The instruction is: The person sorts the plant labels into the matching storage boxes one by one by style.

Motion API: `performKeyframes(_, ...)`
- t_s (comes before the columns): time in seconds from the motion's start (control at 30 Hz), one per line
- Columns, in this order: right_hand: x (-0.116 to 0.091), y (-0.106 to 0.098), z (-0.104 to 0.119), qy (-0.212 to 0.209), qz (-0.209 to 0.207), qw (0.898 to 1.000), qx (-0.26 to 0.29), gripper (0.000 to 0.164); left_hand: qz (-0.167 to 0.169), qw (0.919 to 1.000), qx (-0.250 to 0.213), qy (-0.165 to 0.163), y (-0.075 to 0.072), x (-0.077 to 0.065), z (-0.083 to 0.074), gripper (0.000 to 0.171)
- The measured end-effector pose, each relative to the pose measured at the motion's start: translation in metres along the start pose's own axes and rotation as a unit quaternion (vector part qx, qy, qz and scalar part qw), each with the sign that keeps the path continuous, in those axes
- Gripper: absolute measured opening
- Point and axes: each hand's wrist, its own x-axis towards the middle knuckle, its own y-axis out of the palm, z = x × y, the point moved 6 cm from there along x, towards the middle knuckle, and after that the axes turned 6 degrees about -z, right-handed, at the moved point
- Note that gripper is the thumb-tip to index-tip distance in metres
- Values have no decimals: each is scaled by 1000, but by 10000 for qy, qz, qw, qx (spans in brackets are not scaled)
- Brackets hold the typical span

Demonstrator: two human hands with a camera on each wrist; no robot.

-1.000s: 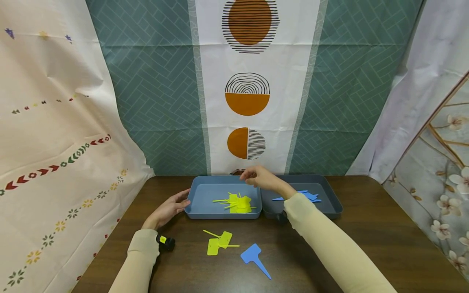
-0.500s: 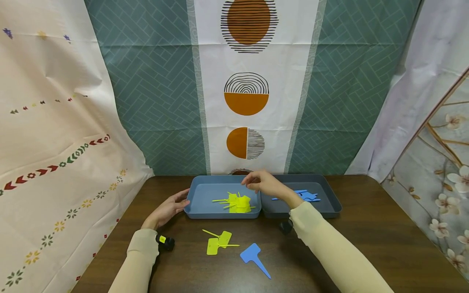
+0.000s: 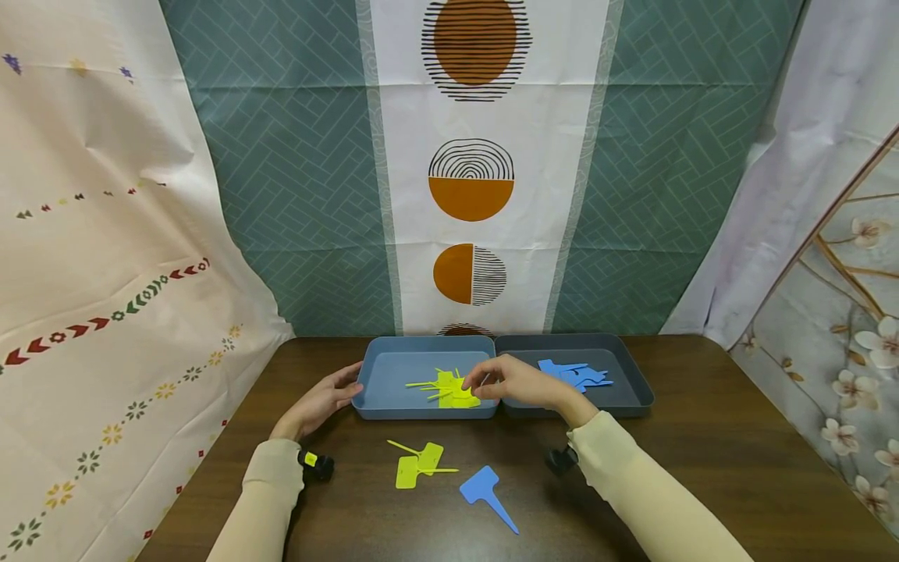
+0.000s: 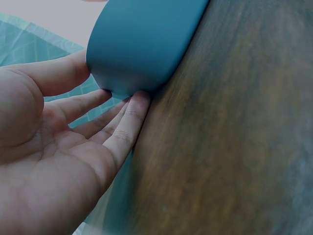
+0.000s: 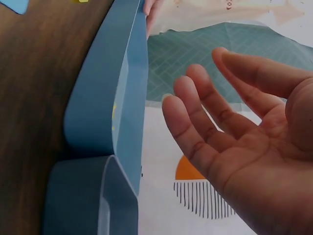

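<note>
My left hand (image 3: 319, 402) rests at the left end of the blue-grey tray (image 3: 382, 367). In the left wrist view, its thumb and fingertips (image 4: 139, 100) touch the tray's outer wall. My right hand (image 3: 516, 380) hovers with loosely bent fingers and nothing in them, over where the two trays meet; its fingertips overlap a pile of yellow T-shaped plant labels (image 3: 449, 394) in the blue-grey tray. Blue plant labels (image 3: 579, 376) lie in the dark grey tray (image 3: 625, 367), partly behind this hand. On the table, two yellow plant labels (image 3: 407, 472) overlap, and one blue plant label (image 3: 482, 485) lies nearby.
Both trays stand side by side near the far edge of the brown wooden table (image 3: 365, 515). Behind them hangs a green and white patterned cloth (image 3: 316, 195). Each wrist carries a small black camera (image 3: 323, 468).
My right hand has moved down and slightly right, coming lower over the trays. More of the blue plant labels now shows beside it. My left hand stays at the tray's end.
</note>
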Motion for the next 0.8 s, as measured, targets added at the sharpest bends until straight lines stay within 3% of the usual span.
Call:
performKeyframes(0.57, -29, 30, -28, 56, 547, 9979, 344, 24, 62, 9999, -11, 93, 0, -1, -1, 66)
performKeyframes(0.8, -36, 38, -39, 145, 576, 9977, 322, 24, 55, 9999, 17, 89, 2, -2, -2, 67)
